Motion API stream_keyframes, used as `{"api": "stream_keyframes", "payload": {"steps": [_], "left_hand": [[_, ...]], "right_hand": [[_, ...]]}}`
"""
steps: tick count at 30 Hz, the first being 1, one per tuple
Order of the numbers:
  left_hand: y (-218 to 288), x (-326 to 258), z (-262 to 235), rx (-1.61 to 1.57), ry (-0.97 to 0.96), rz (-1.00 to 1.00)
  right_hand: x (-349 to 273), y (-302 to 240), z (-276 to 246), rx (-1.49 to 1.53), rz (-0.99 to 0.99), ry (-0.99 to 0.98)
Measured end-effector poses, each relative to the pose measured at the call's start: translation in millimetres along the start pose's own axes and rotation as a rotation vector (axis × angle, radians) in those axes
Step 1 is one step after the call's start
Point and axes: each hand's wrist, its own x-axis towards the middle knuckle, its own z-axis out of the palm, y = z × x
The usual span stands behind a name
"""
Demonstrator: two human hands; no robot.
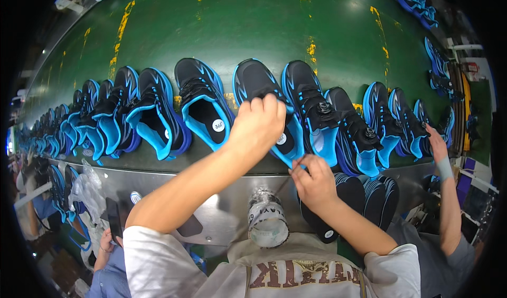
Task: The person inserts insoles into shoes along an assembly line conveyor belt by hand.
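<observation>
In front of me a black and blue sneaker (257,79) stands on the green belt, its toe pointing away. My left hand (259,123) is closed over its tongue and lace area, covering much of its opening. A round white label (281,139) shows on the insole inside. My right hand (315,181) pinches close to the sneaker's blue heel collar (293,153); what its fingertips hold is too small to make out. Right beside it stands a laced sneaker (304,81), and to the left is another sneaker (196,79) with its opening toward me.
More sneakers (153,92) line the belt (253,29) on both sides. Below its metal edge (211,179) are a clear taped cup (268,224) and several black insoles (380,197). A co-worker's hand (437,144) touches sneakers at right; another person's hand (107,240) is at lower left.
</observation>
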Motion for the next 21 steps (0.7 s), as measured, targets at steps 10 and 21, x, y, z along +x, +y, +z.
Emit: {"api": "stream_keyframes", "payload": {"steps": [10, 21], "left_hand": [[-6, 9, 13, -0.102, -0.040, -0.133], [23, 0, 28, -0.523, 0.324, -0.528]], "right_hand": [[12, -2, -7, 0.052, -0.014, 0.115], [-74, 121, -84, -0.105, 0.772, 0.190]]}}
